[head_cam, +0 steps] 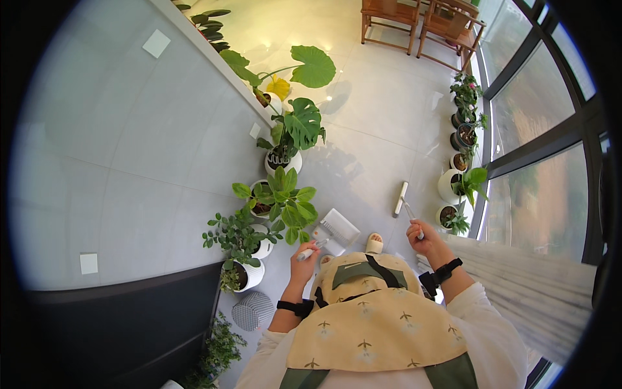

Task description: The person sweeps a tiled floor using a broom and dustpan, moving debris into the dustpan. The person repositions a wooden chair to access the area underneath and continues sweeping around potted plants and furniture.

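My left hand (pixel 306 254) is closed around the grey handle of a white dustpan (pixel 338 229), whose toothed pan lies just ahead of my feet. Farther to the right, my right hand (pixel 422 237) grips the light handle of a broom (pixel 400 199). The broom's narrow head is at the floor, apart from the dustpan, and turned nearly lengthwise to my view. A black strap with a small device sits on each wrist. A patterned yellow apron (pixel 374 330) covers my front, and light slippers (pixel 374 243) show below it.
Potted plants in white pots (pixel 283 163) line the wall at left, close to the dustpan. More pots (pixel 451 186) stand along the window at right, beside a pale curtain (pixel 515 277). Wooden chairs (pixel 391 22) stand at the far end. A striped round stool or basket (pixel 252 311) is at lower left.
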{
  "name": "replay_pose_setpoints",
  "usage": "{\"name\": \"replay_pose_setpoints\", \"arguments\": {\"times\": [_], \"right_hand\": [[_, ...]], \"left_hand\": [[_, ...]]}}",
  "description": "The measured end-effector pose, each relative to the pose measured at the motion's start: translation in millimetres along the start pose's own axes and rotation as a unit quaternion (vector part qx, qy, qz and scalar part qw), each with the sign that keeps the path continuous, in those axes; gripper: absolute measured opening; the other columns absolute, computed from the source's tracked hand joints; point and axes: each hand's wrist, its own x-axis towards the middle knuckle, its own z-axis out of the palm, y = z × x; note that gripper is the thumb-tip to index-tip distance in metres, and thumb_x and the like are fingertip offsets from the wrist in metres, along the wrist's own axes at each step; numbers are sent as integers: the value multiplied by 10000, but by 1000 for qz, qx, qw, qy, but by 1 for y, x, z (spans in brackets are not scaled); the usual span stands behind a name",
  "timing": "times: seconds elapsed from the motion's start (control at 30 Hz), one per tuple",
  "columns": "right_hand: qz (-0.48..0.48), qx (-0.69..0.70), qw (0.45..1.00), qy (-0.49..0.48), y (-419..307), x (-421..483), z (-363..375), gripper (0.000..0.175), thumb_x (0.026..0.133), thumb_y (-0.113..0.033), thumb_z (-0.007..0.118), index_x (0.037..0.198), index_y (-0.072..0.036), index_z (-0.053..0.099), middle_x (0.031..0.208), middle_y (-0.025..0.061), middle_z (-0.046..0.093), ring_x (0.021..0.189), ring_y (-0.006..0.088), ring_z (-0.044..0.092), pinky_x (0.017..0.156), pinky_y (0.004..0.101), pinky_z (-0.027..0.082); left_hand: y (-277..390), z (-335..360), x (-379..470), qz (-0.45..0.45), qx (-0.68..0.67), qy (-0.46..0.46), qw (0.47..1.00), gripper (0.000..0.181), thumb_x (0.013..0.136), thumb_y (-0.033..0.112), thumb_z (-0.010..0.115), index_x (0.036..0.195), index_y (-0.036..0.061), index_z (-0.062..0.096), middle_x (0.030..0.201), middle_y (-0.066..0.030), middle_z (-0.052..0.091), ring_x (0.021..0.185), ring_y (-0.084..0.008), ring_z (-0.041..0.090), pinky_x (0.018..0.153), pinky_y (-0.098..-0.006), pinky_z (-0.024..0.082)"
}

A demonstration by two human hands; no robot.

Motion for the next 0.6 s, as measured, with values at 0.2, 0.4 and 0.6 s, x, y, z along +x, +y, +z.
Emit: {"name": "replay_pose_setpoints", "arguments": {"times": [0.2,0.4,0.6], "right_hand": [[50,-104,993,21,-13,-30,26,237,866,-86,531,673,-105,395,526,-53,398,424,43,389,355,162,347],[188,-182,964,48,-18,-27,2,264,926,-232,511,719,-97,417,514,-64,366,388,31,352,332,164,315],[282,-168,945,12,-21,67,10,260,920,-232,535,763,-47,441,517,-52,396,374,31,364,324,163,335]], "left_hand": [[1,14,-10,-30,-59,57,996,84,814,17,628,883,46,590,1131,-144,597,1041,-189,562,881,-278,433],[-3,30,-31,-27,-34,112,993,96,803,3,633,884,41,600,1109,-128,610,1066,-195,563,866,-276,440],[-5,28,-42,-10,-65,124,990,88,806,8,632,884,36,602,1078,-125,613,1077,-209,563,871,-280,437]]}}
